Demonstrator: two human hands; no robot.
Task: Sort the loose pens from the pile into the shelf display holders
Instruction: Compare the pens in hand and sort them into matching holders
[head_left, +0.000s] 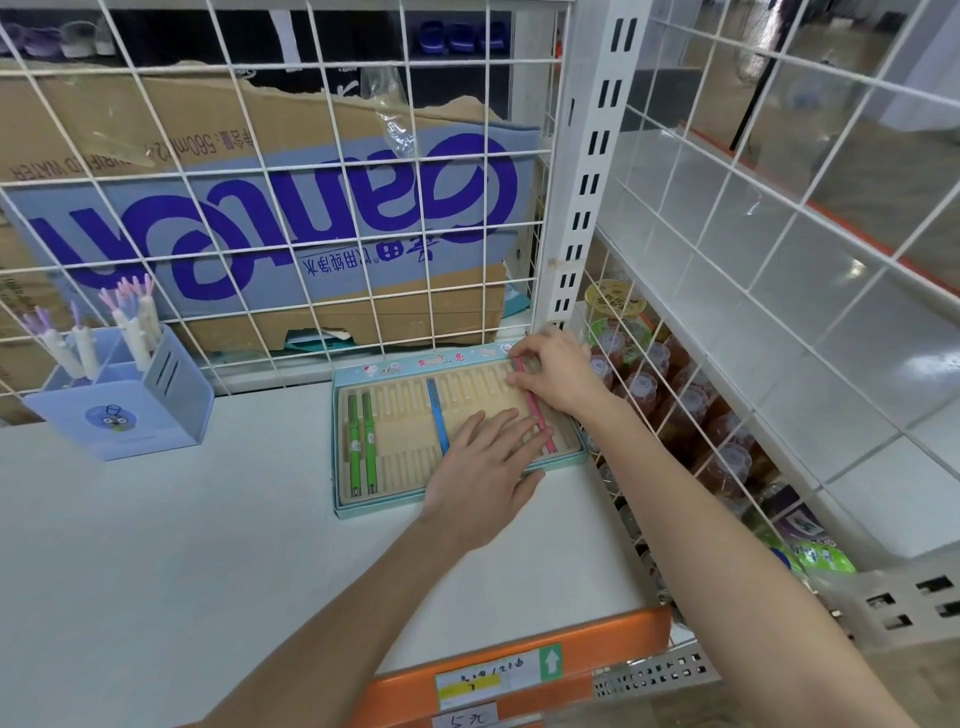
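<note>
A: Head view. Slotted pen tray (363, 506) on the white shelf (156, 545), hard against the right-hand wire side. Where's the pink pen (535, 408)?

B: At the tray's right end, long axis running front to back, parallel to the slots. Right hand (558, 374) pinches its far end, fingers curled onto it; the arm reaches in from the right.

A: Left hand (483, 473)?

B: Flat, fingers straight and slightly spread, pressing the tray; fingertips touch or nearly touch the pen's near half. It's nearer the near tip.

A: Seated yet?

B: Can't tell; likely being pressed in. Blue pen (437, 415) mid-tray, two green pens (362, 441) at left. Blue holder (124, 410) stands well apart.
</note>
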